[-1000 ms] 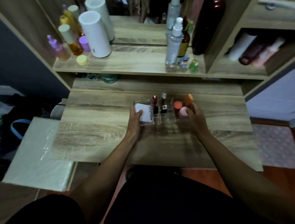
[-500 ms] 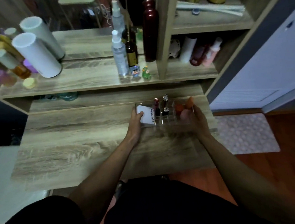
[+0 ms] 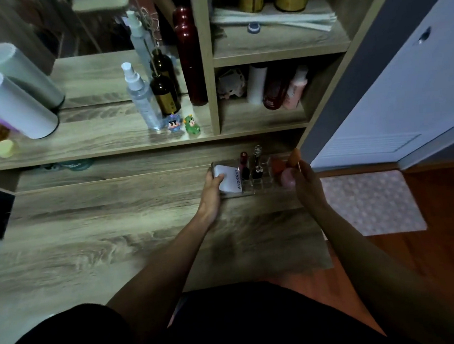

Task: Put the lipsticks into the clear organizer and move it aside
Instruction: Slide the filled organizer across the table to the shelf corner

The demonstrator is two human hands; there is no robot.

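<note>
The clear organizer (image 3: pixel 251 180) lies long axis nine-to-three between both hands; left hand (image 3: pixel 213 189) clasps its nine o'clock end, right hand (image 3: pixel 307 184) its three o'clock end. Two lipsticks (image 3: pixel 250 163) stand upright inside; neither hand is nearer.

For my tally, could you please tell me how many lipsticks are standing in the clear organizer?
2. A dark red lipstick stands in a middle slot of the clear organizer, and a silver-capped lipstick stands just to its right. Others may be hidden behind the hands.

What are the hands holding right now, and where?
Both hold the clear organizer: left hand on its left end, right hand on its right end.
</note>
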